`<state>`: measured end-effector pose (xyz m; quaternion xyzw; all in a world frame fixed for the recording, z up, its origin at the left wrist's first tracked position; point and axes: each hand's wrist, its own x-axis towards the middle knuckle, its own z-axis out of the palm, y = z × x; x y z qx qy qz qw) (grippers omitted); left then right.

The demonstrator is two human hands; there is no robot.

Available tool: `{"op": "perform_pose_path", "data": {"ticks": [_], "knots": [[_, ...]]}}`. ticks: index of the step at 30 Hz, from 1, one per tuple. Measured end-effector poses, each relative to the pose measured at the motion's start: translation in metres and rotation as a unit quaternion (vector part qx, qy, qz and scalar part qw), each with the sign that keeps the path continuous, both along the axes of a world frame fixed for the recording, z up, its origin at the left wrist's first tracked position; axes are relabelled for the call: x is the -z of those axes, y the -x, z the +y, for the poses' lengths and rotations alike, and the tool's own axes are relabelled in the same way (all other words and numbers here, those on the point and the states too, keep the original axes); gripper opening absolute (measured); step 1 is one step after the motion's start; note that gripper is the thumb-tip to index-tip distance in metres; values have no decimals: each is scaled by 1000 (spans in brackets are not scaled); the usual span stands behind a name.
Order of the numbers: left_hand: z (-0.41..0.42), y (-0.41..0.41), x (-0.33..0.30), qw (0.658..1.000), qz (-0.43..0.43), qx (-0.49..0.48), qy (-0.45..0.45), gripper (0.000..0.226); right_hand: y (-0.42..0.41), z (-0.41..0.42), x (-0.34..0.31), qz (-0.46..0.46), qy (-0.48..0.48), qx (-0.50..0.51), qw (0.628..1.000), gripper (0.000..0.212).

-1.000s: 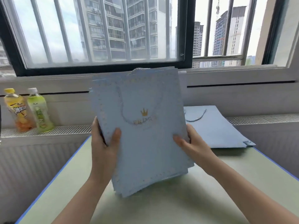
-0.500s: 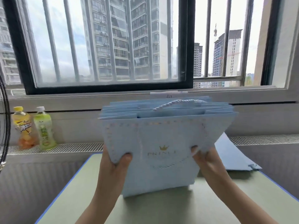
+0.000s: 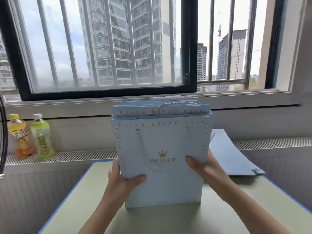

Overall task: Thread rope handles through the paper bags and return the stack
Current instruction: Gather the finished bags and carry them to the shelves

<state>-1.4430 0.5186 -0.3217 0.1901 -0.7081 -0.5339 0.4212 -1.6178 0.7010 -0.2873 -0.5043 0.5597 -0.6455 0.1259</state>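
Observation:
A stack of flat light-blue paper bags stands upright on its bottom edge on the green table. The front bag carries a gold crown, the word PRINCE and a twisted rope handle hanging down its face. Another rope handle arches above the bags behind. My left hand grips the stack's left edge, thumb on the front. My right hand grips the right edge the same way.
More blue bags lie flat at the table's far right. A yellow bottle and a green bottle stand on the radiator ledge at left. A barred window fills the background. A black cable hangs at the left edge.
The stack has gone from tilted and lifted to upright with its bottom edge on the table. Both hands have kept hold of its sides.

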Motion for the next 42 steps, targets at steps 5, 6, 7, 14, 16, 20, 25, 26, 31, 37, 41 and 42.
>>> {"op": "perform_pose_path", "data": {"ticks": [5, 6, 7, 14, 16, 20, 25, 26, 31, 37, 41, 42], "knots": [[3, 1, -3, 998, 18, 61, -27, 87, -7, 9, -33, 23, 102, 117, 988, 96], [4, 2, -3, 997, 22, 67, -29, 87, -10, 14, -45, 77, 151, 174, 970, 82], [4, 2, -4, 997, 26, 71, -30, 88, -14, 19, -59, 135, 190, 220, 947, 66], [8, 2, -4, 995, 41, 85, -41, 80, -32, 15, -137, 393, -25, 271, 878, 23], [8, 2, -3, 995, 37, 87, -38, 77, -32, 11, -139, 391, -61, 245, 885, 18], [8, 4, -2, 995, 32, 88, -38, 85, -31, 10, -144, 364, -87, 235, 897, 10], [3, 8, 1, 994, 27, 87, -57, 84, -44, -2, -138, 474, 54, 354, 805, 8], [2, 8, 1, 994, 25, 86, -57, 83, -44, -4, -137, 491, 55, 347, 797, 9], [0, 9, 2, 995, 16, 81, -62, 83, -30, -7, -130, 573, 48, 365, 733, 11], [4, 12, 2, 995, 3, 69, -71, 58, -9, -2, -138, 544, -17, 356, 759, 13], [5, 10, 2, 994, 0, 79, -74, 60, -1, 1, -149, 522, -47, 297, 798, 14], [5, 10, 2, 994, 0, 79, -75, 61, 1, 3, -152, 527, -49, 294, 796, 13]]}}
